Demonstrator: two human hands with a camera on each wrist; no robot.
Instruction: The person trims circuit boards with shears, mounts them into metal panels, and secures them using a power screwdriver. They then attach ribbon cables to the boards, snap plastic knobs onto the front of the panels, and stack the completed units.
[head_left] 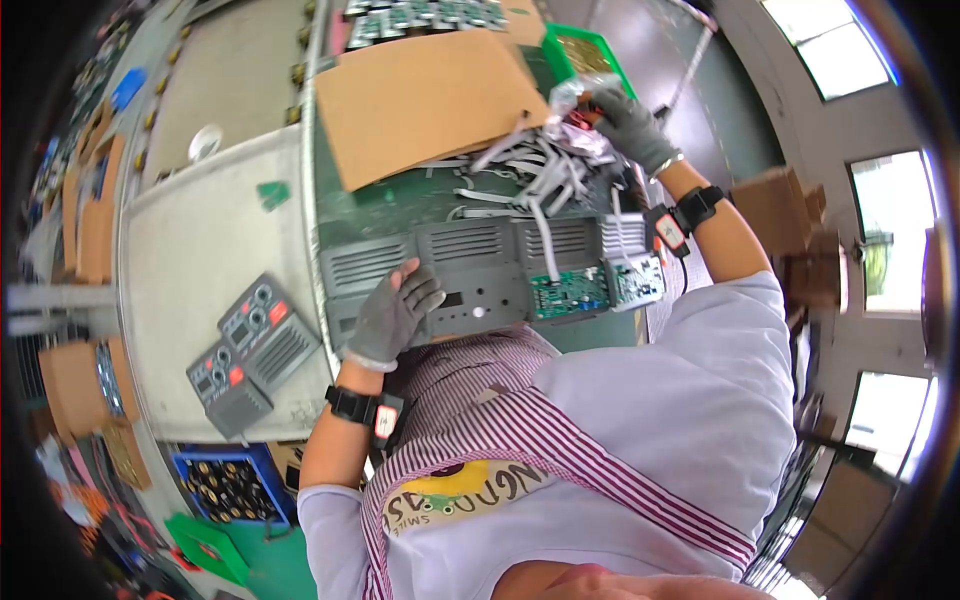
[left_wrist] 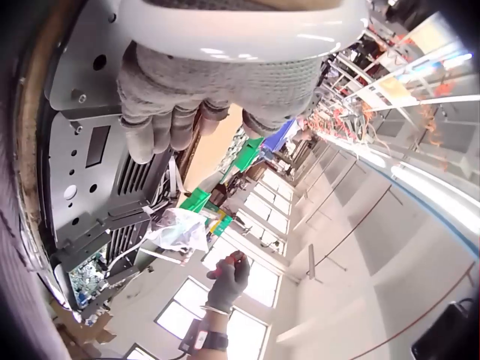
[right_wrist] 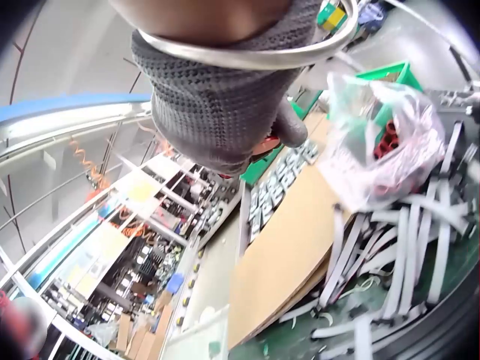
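Note:
A row of grey vented panels (head_left: 465,245) lies across the bench, with green circuit boards (head_left: 568,292) at its right end. My gloved left hand (head_left: 395,312) is over the left part of the row, fingers loosely bent and holding nothing; the left wrist view shows the hand (left_wrist: 217,90) beside a panel (left_wrist: 86,161). At the upper right, my gloved right hand (head_left: 635,130) is beside a clear plastic bag (head_left: 572,100). Small red parts (right_wrist: 264,146) show between the fingers of that hand (right_wrist: 221,112). More red parts (right_wrist: 386,141) are in the bag (right_wrist: 352,165).
White flat cables (head_left: 545,175) lie loose behind the panels, beside large cardboard sheets (head_left: 430,105). A green bin (head_left: 617,68) stands beyond the bag. Two grey units with knobs (head_left: 255,345) sit on the pale surface at left, above a blue crate (head_left: 185,470).

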